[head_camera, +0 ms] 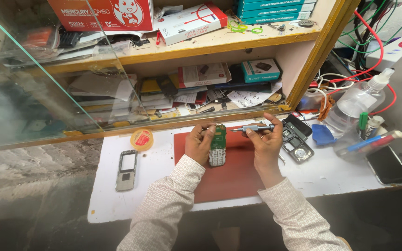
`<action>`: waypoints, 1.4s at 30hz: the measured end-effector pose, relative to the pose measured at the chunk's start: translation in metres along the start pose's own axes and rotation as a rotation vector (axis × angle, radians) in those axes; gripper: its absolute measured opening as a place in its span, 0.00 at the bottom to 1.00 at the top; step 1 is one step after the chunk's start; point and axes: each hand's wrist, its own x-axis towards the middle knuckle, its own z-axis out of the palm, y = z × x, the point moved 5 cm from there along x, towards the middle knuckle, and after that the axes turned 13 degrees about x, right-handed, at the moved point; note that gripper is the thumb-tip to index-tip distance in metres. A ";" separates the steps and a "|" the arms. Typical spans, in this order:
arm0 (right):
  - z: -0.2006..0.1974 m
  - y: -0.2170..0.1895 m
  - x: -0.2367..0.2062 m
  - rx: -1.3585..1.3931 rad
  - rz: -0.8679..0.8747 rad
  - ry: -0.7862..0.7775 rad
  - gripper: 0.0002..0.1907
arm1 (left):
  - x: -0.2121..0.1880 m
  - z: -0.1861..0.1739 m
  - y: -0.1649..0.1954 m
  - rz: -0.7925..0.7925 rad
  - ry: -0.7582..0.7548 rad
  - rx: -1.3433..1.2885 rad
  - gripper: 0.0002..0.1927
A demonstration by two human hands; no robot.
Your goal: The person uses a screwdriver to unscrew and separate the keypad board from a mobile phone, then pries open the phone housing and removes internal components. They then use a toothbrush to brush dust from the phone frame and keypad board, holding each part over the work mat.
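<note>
Head view, looking down on a white tabletop [164,195] w/ a red work mat [233,181] at centre frame. Left hand [200,143] is curled round a green circuit board [218,144], gripping it from the left edge, board standing roughly upright over the mat; its lower part shows a pale keypad-like grid. Right hand [266,142] is closed on a small grey screwdriver [253,128], held level, tip pointing left and meeting the board near its top edge. Exact contact spot too small to make out. Both sleeves patterned, cut off at the bottom of the frame.

Left of the mat: a silver phone frame [127,169] lying flat, and above it a round yellow tin [142,139], near the mat's upper left corner. Right of the mat, just beside the right hand: dark phone parts [297,139], some partly hidden by the hand. Further right a blue pick-shaped piece [322,135], a clear spray bottle [357,104], pens, a black phone [389,165] near the edge.

Upper frame: wooden shelf [201,46] crammed w/ boxes and papers; the glass pane [47,79] on the left blurs what's behind. Red and green wires [373,42] upper right, ends out of frame.
</note>
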 end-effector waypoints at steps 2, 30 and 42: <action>-0.008 0.010 0.001 0.006 0.019 0.015 0.31 | 0.000 0.003 -0.008 -0.027 -0.037 -0.047 0.13; 0.019 -0.073 -0.064 -1.184 0.081 -0.203 0.12 | -0.089 0.004 0.002 -0.172 0.263 0.331 0.09; 0.031 -0.041 -0.064 -0.596 0.019 -0.173 0.13 | -0.078 0.005 -0.004 -0.223 0.176 0.188 0.12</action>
